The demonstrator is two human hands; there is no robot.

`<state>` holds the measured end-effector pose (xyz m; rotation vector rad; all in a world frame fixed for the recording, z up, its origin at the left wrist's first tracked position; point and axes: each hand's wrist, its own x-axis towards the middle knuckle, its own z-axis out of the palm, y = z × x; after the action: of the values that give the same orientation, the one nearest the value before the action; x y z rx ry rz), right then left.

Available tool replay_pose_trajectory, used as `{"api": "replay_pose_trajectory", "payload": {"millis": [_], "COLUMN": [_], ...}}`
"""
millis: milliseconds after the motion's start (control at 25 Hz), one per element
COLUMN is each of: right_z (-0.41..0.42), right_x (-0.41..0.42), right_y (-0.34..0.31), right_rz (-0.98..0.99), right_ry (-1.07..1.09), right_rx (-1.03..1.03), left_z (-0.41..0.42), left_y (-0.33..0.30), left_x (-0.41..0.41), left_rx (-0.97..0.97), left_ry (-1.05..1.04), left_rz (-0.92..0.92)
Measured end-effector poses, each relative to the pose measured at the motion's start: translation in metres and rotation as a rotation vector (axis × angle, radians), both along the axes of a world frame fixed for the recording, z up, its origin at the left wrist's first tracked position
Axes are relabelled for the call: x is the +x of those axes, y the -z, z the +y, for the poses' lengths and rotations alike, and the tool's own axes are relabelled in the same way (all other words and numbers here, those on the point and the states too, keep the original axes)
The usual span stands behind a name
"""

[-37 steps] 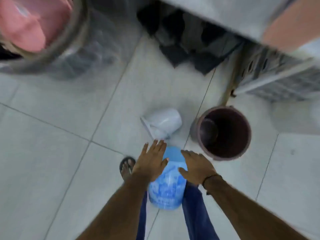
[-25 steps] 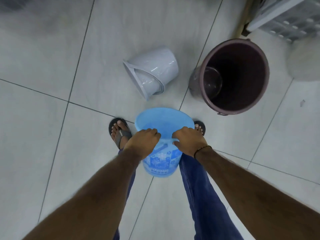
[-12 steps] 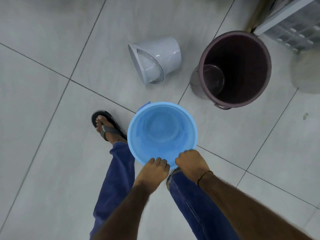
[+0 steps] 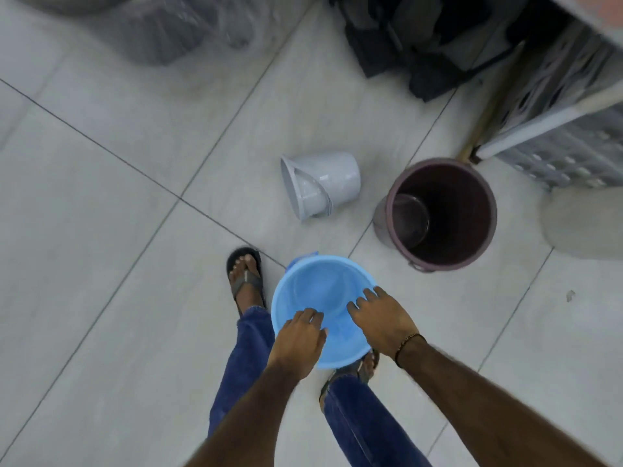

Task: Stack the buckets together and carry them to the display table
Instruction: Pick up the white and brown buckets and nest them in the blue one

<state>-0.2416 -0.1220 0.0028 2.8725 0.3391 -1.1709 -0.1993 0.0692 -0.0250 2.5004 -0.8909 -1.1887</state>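
Note:
A light blue bucket stands upright on the tiled floor between my feet, mouth up. My left hand hovers over its near rim with fingers loosely bent, holding nothing. My right hand is over the rim's right side with its fingers spread. A white bucket lies on its side farther out, mouth toward the left. To its right a larger maroon bucket stands upright, with a small clear container inside.
Dark bags are piled at the top. A grey perforated crate and a wooden stick stand at the right. A plastic-wrapped bundle lies at the top left. A pale round object sits at the right edge.
Both hands gripped the blue bucket's near rim before; now their fingers have come off it and spread. The bucket stands on the floor. The view has tilted up, showing the bags and crate.

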Motion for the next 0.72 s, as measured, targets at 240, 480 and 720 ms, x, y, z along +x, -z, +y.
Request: {"api": "replay_pose_trajectory", "payload": {"millis": [240,480,720], "right_z": [-0.036,-0.035,-0.046], "right_x": [0.191,0.330,0.354], "right_y": [0.033,0.150,0.117], "right_rz": [-0.226,-0.122,-0.184], "right_ry": [-0.073,-0.495,-0.346], "right_rx": [-0.094,-0.275,-0.113], "left_z": [-0.077,-0.128,-0.107], "left_y": [0.042,0.179,0.141], "left_x": [0.151,0.225,0.261], "left_rx": [-0.123,-0.132,-0.175], "left_ry": [-0.858,-1.012,-0.571], "left_rz": [0.104,0.332,0.038]}}
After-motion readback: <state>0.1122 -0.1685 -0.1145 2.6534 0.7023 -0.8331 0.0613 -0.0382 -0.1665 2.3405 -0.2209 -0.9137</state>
